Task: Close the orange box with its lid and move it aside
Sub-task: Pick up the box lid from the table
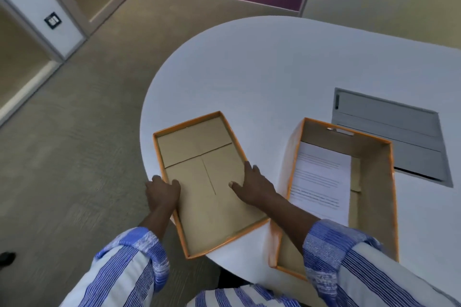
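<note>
Two hands on the upturned lid

Both hands grip the lid [207, 182], which lies inside-up near the table [249, 77] edge: the left hand [162, 193] clasps its left wall, the right hand [252, 185] spreads across its right wall, thumb inside. The orange box [374, 182] stands open just beside it, paper [321, 177] within. The lid's near corner overhangs the rim (little support there), so it could tip off. It must be flipped; a skewed drop could catch a wall.
</note>
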Motion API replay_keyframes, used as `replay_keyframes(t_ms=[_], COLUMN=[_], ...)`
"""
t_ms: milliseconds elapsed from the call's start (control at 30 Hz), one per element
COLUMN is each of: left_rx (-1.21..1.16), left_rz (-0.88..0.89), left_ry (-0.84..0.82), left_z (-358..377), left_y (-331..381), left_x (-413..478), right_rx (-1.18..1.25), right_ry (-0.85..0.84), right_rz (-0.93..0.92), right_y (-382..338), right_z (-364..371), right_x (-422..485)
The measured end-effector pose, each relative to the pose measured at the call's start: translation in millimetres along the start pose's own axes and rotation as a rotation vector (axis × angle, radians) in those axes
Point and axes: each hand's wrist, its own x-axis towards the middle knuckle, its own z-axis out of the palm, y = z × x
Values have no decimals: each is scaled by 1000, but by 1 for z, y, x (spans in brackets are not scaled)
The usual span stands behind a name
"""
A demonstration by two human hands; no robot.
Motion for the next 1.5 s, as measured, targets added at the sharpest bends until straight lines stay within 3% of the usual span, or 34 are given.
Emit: replay_keyframes(t_ms=[133,267,533,667,867,967,1167,1233,1400,1500], left_rx=[-41,-176,-565,-675,-831,-802,-515,-495,-618,-600], left_rz=[-38,-37,124,200,211,225,139,103,32,108], left_ry=[-52,-65,-84,-214,-437,-448,-320,-362,-645,-590], left_z=[1,-5,-42,-56,-51,-38,-9,-7,0,8], left_y=[-10,-5,76,123,155,156,134,134,146,154], left_x=[4,9,-11,-34,-54,-55,-53,-58,-76,-99], right_rx=[-14,-73,123,261,383,603,1062,1193,1377,1412], right_ry=[-101,-52,57,174,303,293,155,112,95,147], right_rz=[74,57,-305,-341,-254,-219,-282,-297,-309,-265], right_y=[8,4,-79,-103,-85,-70,-26,-6,52,89], right_z=[5,3,-26,-44,-78,-100,-143,-151,-161,-163], right_x=[9,10,-10,-29,-39,-43,-63,-74,-106,-129])
